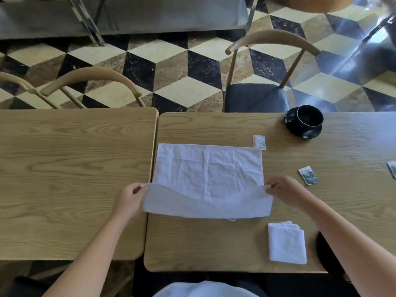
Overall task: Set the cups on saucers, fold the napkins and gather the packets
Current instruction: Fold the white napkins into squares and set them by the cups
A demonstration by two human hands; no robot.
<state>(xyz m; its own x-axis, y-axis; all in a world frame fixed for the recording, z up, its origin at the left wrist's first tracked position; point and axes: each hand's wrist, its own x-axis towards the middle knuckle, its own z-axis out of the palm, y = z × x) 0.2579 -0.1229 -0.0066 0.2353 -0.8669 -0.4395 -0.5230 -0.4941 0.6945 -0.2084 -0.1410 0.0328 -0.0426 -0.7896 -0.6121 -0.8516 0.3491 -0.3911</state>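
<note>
Two hands point(128, 200) point(287, 191) pinching one spread napkin point(207, 174), one folded napkin point(287, 243), three packets point(259, 142), one cup point(309, 118)

Both forearms reach forward over the table, bare; the left hand point(128, 199) pinches a corner of the napkin point(207, 181) between thumb and fingertips; the right hand point(287, 190) does likewise at the opposite corner — knuckles up, wrists level.

no text can be read anywhere. the pale packet point(259, 142) right of centre carries faint grey print, and the dark packet point(308, 175) at mid right and the cut-off packet point(392, 169) at the right edge bear markings, all too small to make out.
</note>
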